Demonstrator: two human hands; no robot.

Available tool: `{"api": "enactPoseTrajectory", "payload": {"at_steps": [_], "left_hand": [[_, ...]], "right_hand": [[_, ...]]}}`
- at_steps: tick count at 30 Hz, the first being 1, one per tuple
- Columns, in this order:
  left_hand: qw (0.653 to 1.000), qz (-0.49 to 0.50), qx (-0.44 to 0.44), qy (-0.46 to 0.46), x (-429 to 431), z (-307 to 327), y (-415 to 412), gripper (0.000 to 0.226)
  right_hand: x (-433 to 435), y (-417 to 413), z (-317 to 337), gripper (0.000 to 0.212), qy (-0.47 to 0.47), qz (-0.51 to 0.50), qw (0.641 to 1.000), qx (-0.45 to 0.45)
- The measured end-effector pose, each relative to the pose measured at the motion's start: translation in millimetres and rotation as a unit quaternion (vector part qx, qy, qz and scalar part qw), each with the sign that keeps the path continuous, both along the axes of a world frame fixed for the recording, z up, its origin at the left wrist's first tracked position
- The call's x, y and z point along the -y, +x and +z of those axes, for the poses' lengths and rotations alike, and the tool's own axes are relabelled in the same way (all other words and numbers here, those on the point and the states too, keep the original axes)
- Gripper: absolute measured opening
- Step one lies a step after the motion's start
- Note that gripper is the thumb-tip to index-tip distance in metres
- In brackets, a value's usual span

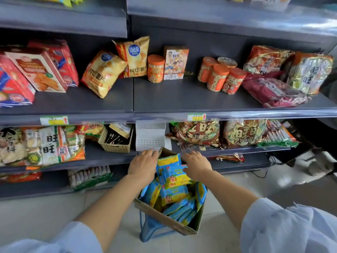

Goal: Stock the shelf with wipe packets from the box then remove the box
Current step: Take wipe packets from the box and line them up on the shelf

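A brown cardboard box (164, 219) sits tilted just in front of the grey metal shelf (102, 158), its long axis running near to far and its far flap up against the shelf edge. It is full of blue-and-yellow wipe packets (175, 196). At its far end a bunch of them is raised, printed faces towards the camera. The left hand (144, 165) presses that bunch's left side with nearly straight fingers. The right hand (197, 166) grips its right side, thumb on the front packet.
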State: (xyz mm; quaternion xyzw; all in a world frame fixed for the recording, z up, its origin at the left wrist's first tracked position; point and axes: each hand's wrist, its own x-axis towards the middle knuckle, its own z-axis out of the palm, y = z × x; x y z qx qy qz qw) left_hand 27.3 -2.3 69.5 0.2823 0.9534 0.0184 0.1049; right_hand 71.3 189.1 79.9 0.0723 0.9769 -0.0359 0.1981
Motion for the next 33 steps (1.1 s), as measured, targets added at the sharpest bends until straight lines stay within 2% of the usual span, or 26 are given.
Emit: {"api": "enactPoseTrajectory", "payload": {"at_steps": [7,12,17,22,24,25,28,33], "left_hand": [[0.997,-0.005,0.071,-0.009,-28.2,-80.8,-8.4,0.062],[0.992,0.010,0.123,0.006,-43.1,-140.5,-20.3,0.063],[0.981,0.043,0.188,0.031,-54.2,-193.3,-29.1,0.084],[0.961,0.083,0.258,0.059,-61.5,-211.8,-33.1,0.098],[0.957,0.097,0.264,0.069,-63.1,-210.1,-35.8,0.094],[0.956,0.106,0.263,0.076,-63.6,-209.6,-37.6,0.084],[0.947,0.131,0.273,0.103,-66.4,-205.3,-38.0,0.057],[0.892,0.211,0.343,0.206,-82.0,-196.7,-23.2,0.047]], "right_hand": [[-21.7,-11.7,-74.9,0.058,-0.038,-0.009,0.998,0.056],[-34.1,-30.7,-129.9,0.059,-0.049,-0.012,0.998,0.037],[-47.7,-47.7,-175.2,0.087,-0.050,0.012,0.994,0.092],[-55.9,-53.9,-185.0,0.096,-0.004,0.049,0.995,0.091],[-60.2,-52.9,-181.3,0.090,0.009,0.055,0.994,0.097],[-64.1,-50.9,-179.7,0.084,-0.003,0.044,0.994,0.097],[-77.3,-41.1,-175.2,0.057,-0.086,-0.036,0.993,0.072],[-81.8,-29.2,-164.1,0.037,-0.188,-0.187,0.964,-0.033]]}}
